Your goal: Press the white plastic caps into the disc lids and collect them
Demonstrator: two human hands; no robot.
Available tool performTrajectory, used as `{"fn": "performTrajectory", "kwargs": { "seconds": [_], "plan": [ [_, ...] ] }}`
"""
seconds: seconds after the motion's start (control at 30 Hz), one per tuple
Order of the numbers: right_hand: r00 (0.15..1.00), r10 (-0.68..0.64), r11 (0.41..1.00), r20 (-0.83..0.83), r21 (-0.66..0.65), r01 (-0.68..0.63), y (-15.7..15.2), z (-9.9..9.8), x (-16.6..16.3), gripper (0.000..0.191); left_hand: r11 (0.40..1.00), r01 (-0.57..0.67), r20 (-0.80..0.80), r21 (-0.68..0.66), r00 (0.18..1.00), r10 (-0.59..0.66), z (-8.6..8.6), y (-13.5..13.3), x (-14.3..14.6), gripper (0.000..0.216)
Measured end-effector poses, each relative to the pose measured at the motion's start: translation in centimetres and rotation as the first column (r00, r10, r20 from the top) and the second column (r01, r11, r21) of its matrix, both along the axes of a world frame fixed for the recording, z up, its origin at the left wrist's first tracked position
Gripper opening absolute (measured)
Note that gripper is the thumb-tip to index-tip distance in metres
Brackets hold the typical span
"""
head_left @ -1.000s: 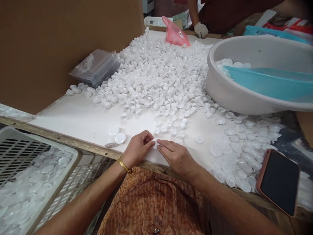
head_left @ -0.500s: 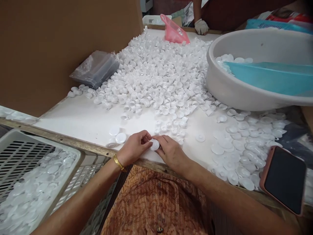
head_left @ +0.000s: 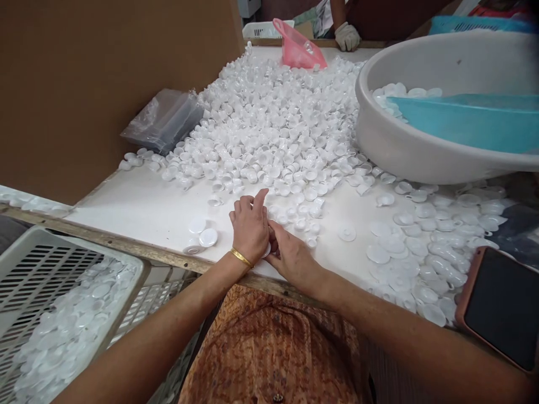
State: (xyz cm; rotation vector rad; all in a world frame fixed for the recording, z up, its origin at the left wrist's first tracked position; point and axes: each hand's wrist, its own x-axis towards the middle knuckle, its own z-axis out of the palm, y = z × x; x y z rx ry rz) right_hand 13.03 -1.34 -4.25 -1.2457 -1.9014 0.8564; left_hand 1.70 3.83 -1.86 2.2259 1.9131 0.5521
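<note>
Just past the table's near edge, my two hands meet. My right hand (head_left: 292, 259) is closed on a small round white plastic cap (head_left: 266, 250), and only a sliver of its rim shows. My left hand (head_left: 251, 225) lies with its palm side against the cap, thumb raised and fingers apart and loosely bent. Most of the cap is hidden behind that palm. Left of my hands lie a few white plastic discs (head_left: 208, 237). Beyond them spreads a big heap of small white cup-shaped plastic pieces (head_left: 273, 123).
A grey basin (head_left: 404, 163) with a blue scoop (head_left: 467, 120) stands right. Flat white pieces (head_left: 400, 247) and a phone (head_left: 501, 306) lie nearer. Left are a plastic crate (head_left: 138, 280), a cardboard box (head_left: 105, 84) and a bag (head_left: 164, 120). A pink scoop (head_left: 298, 50) and another person's gloved hand (head_left: 347, 37) are behind.
My left hand has let go of its finger pinch on the cap and turned, thumb up, so its palm covers the cap. My right hand keeps its hold. The view has shifted slightly.
</note>
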Motion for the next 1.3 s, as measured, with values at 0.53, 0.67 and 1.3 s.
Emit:
{"fn": "performTrajectory", "kwargs": {
  "seconds": [0.53,0.67,1.3],
  "plan": [
    [0.974,-0.146,0.966,-0.170,-0.239,0.103,0.0,0.2,0.0,0.086,0.971,0.234,-0.313,0.053,0.927,-0.206,-0.2,0.5,1.3,0.059],
    [0.970,-0.159,0.956,-0.184,-0.274,0.105,0.1,0.3,0.0,0.084,0.964,0.266,-0.290,0.025,0.924,-0.248,-0.2,0.6,1.2,0.058],
    [0.943,-0.136,0.938,-0.305,-0.345,0.024,-0.6,0.8,0.7,0.080,0.999,0.003,0.261,0.043,0.965,-0.014,1.6,0.5,-2.7,0.046]
  ]
}}
